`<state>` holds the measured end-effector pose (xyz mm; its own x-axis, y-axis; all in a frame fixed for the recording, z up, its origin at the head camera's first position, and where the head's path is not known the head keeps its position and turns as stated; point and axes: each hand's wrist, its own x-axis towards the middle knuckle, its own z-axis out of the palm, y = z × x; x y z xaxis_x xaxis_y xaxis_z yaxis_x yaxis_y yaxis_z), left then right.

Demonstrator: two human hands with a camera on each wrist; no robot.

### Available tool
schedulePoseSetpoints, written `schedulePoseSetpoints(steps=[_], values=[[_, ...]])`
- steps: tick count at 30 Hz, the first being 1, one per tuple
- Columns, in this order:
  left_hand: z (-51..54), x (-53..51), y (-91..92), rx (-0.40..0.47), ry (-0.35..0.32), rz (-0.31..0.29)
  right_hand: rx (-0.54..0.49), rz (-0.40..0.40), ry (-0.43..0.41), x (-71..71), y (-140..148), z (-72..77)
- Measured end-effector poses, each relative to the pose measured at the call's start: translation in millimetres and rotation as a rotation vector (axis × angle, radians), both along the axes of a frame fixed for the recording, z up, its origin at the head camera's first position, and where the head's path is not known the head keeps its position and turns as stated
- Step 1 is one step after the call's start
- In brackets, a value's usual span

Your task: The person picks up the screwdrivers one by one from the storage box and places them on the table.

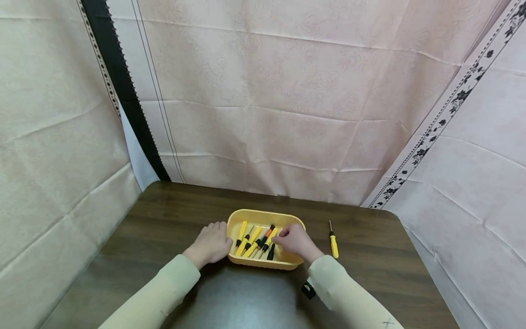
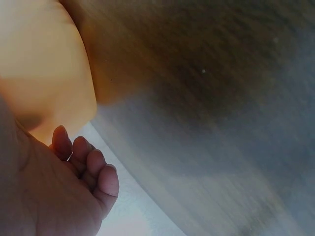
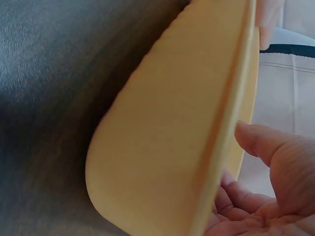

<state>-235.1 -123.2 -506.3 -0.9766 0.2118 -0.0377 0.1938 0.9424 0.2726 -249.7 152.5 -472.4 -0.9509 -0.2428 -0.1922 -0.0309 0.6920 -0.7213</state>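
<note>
A yellow tray (image 1: 293, 262) on the table holds several small screwdrivers with yellow-and-black handles, among them a red-and-black one (image 1: 269, 231). My left hand (image 1: 211, 244) is at the tray's left end, its fingers loosely bent; the left wrist view shows their tips (image 2: 96, 160) beside the tray wall (image 2: 44, 64). Over the right part of the tray, my right hand (image 1: 295, 241) reaches down, thumb and fingertips close to a yellow screwdriver handle (image 1: 270, 235). In the right wrist view, the thumb (image 3: 258, 140) stands apart from the bent fingers, which the tray rim partly hides. Nothing shows in its grasp.
One yellow-handled screwdriver (image 1: 334, 246) lies on the dark wooden table (image 1: 370, 274), right of the tray. Pale patterned cloth (image 1: 263, 100) hangs behind the table and at both sides. A small black object (image 1: 308, 290) shows at the right wrist.
</note>
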Motion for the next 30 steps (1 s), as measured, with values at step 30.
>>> schedulePoseSetpoints(steps=[30], values=[[0.0,-0.4,0.7,0.012,-0.025,0.013,0.165,0.009,-0.072,-0.4,-15,-20.1]])
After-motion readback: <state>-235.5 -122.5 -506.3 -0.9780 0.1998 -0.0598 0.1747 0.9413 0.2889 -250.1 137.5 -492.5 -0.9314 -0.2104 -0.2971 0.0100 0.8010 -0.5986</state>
